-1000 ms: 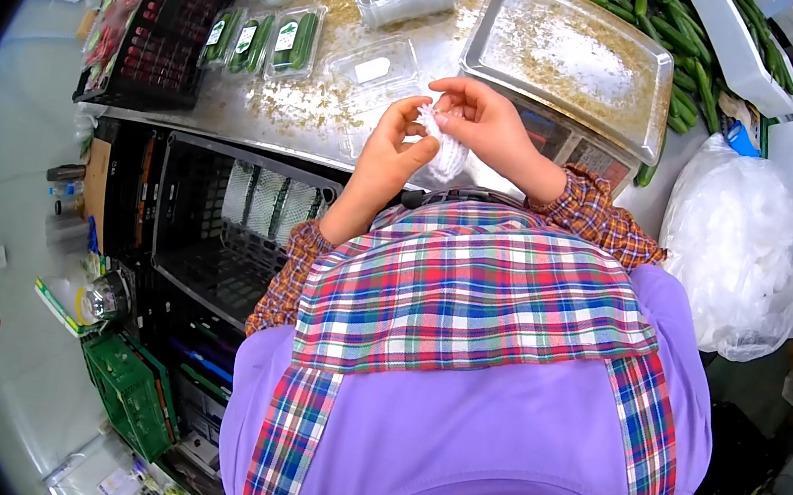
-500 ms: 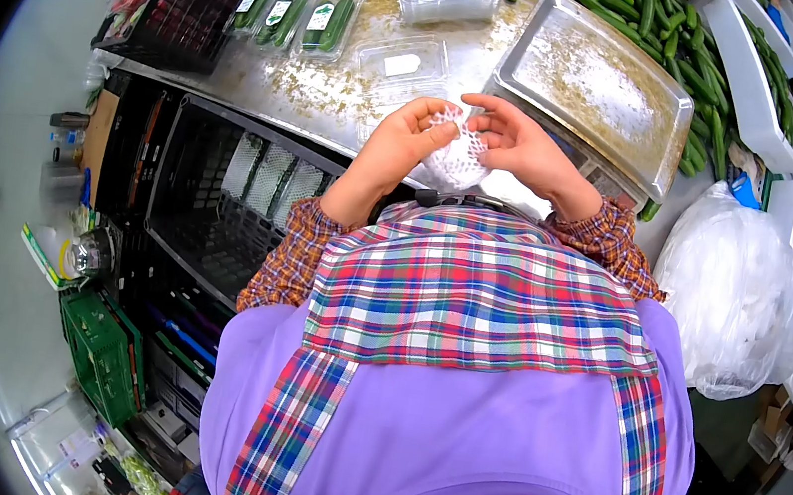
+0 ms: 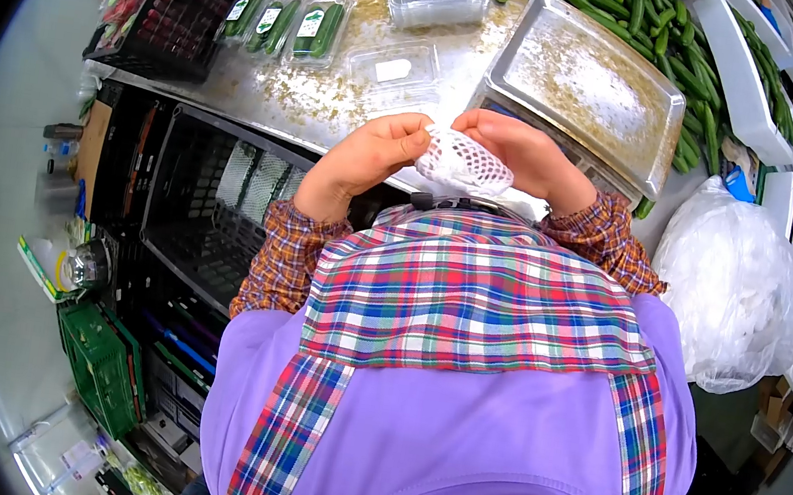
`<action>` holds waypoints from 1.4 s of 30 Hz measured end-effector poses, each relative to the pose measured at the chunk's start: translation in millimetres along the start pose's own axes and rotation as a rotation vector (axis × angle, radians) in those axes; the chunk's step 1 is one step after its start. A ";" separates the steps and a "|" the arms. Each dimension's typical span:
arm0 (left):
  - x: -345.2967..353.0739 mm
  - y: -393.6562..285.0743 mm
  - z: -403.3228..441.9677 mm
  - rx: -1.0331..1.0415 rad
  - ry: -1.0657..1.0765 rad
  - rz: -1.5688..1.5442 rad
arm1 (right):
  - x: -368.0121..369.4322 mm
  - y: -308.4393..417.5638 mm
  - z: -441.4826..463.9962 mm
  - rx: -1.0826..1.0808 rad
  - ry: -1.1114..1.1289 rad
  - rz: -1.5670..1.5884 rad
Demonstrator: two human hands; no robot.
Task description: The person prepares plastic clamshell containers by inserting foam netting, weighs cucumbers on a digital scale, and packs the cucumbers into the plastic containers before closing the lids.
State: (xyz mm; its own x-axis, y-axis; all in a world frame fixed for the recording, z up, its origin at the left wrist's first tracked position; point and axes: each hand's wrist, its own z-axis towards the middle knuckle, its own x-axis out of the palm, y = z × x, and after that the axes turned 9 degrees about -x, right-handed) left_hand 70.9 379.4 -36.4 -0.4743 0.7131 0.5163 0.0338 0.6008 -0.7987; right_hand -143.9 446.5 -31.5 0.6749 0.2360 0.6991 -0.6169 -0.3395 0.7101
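Note:
Close in front of my apron, both hands grip a white foam net sleeve (image 3: 468,164). My left hand (image 3: 369,151) pinches its left end between thumb and fingers. At its upper right, my right hand (image 3: 526,154) is closed on the same net, with some fingertips hidden behind it. The net's holes are stretched wide between the hands; whether anything sits inside cannot be made out. Just beyond my hands a clear plastic clamshell (image 3: 395,69) with a white label lies on the metal table (image 3: 301,100).
Packed cucumber clamshells (image 3: 318,32) stand at the back left beside a black crate of radishes (image 3: 173,3). A metal tray (image 3: 588,83) sits right, before piled cucumbers (image 3: 682,55). A bulging clear bag (image 3: 728,281) hangs at right; a black crate (image 3: 206,212) holds net-wrapped packs at left.
The foam net has been pulled wider and its holes now spread toward the right. My left hand has shifted slightly left and down, and my right fingers have curled in behind the net.

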 end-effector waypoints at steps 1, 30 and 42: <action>-3.5 1.7 2.0 -0.024 0.008 0.064 | -3.1 -2.7 2.9 0.013 -0.002 -0.187; -2.4 -29.0 10.7 0.559 -0.175 -0.699 | 26.6 7.3 40.5 -0.348 0.039 0.657; -67.3 7.1 -23.1 0.423 -1.190 0.599 | -52.2 -17.9 66.6 -0.621 -0.537 -0.944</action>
State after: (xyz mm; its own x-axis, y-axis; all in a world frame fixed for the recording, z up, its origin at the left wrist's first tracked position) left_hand 123.4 344.0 -69.7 -0.9427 -0.0394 -0.3314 0.3312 0.0120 -0.9435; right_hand -141.1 379.6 -86.3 0.9470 -0.2968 -0.1230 0.2096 0.2806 0.9367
